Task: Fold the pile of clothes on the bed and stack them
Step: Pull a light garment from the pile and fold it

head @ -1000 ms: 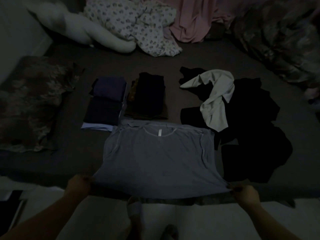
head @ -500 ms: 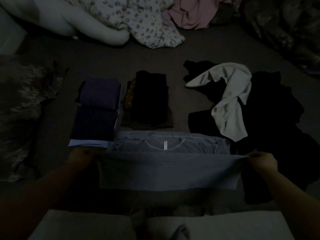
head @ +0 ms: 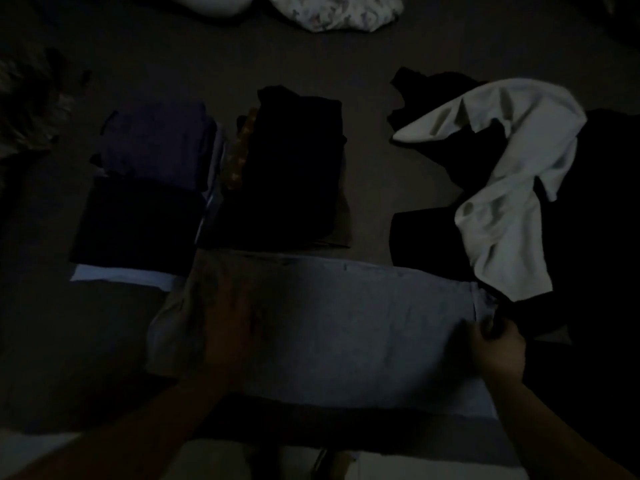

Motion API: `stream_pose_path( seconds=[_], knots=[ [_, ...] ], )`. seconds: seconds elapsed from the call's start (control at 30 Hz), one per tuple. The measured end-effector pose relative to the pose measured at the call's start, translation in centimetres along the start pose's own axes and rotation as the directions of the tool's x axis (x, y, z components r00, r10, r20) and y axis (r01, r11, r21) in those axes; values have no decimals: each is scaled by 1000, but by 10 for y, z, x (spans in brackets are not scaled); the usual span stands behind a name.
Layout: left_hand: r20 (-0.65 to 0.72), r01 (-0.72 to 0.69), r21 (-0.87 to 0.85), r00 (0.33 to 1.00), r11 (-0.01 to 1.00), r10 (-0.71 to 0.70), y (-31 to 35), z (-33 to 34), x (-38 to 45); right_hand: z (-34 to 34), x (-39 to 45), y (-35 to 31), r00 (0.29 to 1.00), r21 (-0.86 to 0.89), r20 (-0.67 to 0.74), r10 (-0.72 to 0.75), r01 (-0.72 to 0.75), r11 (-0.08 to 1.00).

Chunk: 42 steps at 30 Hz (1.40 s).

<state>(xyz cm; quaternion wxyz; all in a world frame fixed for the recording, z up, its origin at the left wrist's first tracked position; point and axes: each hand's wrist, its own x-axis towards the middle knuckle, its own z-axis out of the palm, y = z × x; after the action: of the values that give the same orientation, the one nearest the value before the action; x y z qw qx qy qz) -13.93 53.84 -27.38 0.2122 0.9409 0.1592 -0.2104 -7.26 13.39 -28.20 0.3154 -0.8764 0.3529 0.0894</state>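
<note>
The grey t-shirt (head: 332, 327) lies folded in half at the bed's (head: 363, 43) near edge. It looks light, soft and limp, so it is best taken at its corners or side edges. The left hand (head: 228, 317) rests flat on its left part, fingers spread and holding nothing; the right hand (head: 498, 348) pinches its right edge. Beyond the t-shirt stand two folded stacks (head: 149, 188), and to its right one loose heap of dark clothes (head: 595, 220) with one white garment (head: 512, 188) on top.

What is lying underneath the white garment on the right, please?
The white garment lies on a heap of black clothes on the bed. How many pieces are there, or what they are, cannot be told in the dark.
</note>
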Motion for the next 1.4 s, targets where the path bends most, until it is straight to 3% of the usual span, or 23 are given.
stream_pose_path(
  seconds=[0.07, 0.13, 0.23, 0.37, 0.53, 0.6, 0.73, 0.8, 0.87, 0.97, 1.03, 1.1, 1.17, 1.2, 1.27, 1.3, 1.33, 1.4],
  knots=[
    [-5, -173, 106, 985, 979, 174, 23, 35, -24, 1, -11, 34, 994, -76, 62, 95, -90, 993],
    [30, -398, 32, 917, 917, 398, 61, 61, -38, 1, -13, 48, 988, -95, 87, 130, -122, 988],
    [132, -540, 52, 838, 840, 530, 108, 87, -41, 1, -11, 38, 980, 125, 117, 163, -177, 976],
    [286, -475, 114, 857, 873, 429, 149, 105, -24, -1, -5, 28, 978, 55, 194, 82, -94, 994],
    [217, -443, 210, 890, 872, 400, 171, 101, -20, -5, 2, 28, 967, 52, 252, 26, -41, 998],
    [139, -468, 172, 883, 867, 449, 178, 99, -21, -7, 0, 32, 962, 117, 271, -32, -1, 993],
    [394, -533, 16, 781, 846, 485, 177, 110, -22, -27, -14, 13, 962, 224, 232, -145, 92, 970],
    [344, -518, -50, 794, 854, 501, 178, 110, -21, -39, -18, 1, 951, 317, 269, -152, 61, 946],
    [256, -447, -211, 833, 869, 491, 181, 108, -21, -46, -24, -12, 943, 368, 298, -146, 28, 929],
    [232, -101, -575, 931, 812, 280, 190, 96, -25, -42, -38, -38, 928, 377, 319, -193, 62, 924],
    [355, 191, -767, 921, 612, 157, 190, 84, -27, -25, -54, -60, 904, 376, 348, -250, 110, 920],
    [485, 424, -838, 867, 344, 113, 179, 68, -26, -1, -78, -81, 859, 347, 368, -355, 227, 910],
    [546, 531, -826, 837, 190, 34, 153, 51, -18, 28, -103, -94, 775, 280, 388, -499, 416, 865],
    [551, 550, -825, 834, 128, -31, 133, 49, -11, 44, -113, -97, 693, 260, 455, -559, 498, 828],
    [584, 592, -805, 802, 37, -128, 94, 42, -1, 68, -127, -99, 540, 232, 626, -563, 560, 795],
    [611, 619, -785, 779, 18, -145, 79, 40, 1, 77, -131, -96, 510, 224, 677, -531, 544, 808],
    [634, 643, -766, 758, 10, -153, 69, 38, 1, 84, -134, -91, 522, 208, 688, -504, 525, 826],
    [590, 610, -782, 791, 131, -163, 60, 42, -1, 87, -141, -78, 665, 104, 580, -471, 513, 852]
  ],
)
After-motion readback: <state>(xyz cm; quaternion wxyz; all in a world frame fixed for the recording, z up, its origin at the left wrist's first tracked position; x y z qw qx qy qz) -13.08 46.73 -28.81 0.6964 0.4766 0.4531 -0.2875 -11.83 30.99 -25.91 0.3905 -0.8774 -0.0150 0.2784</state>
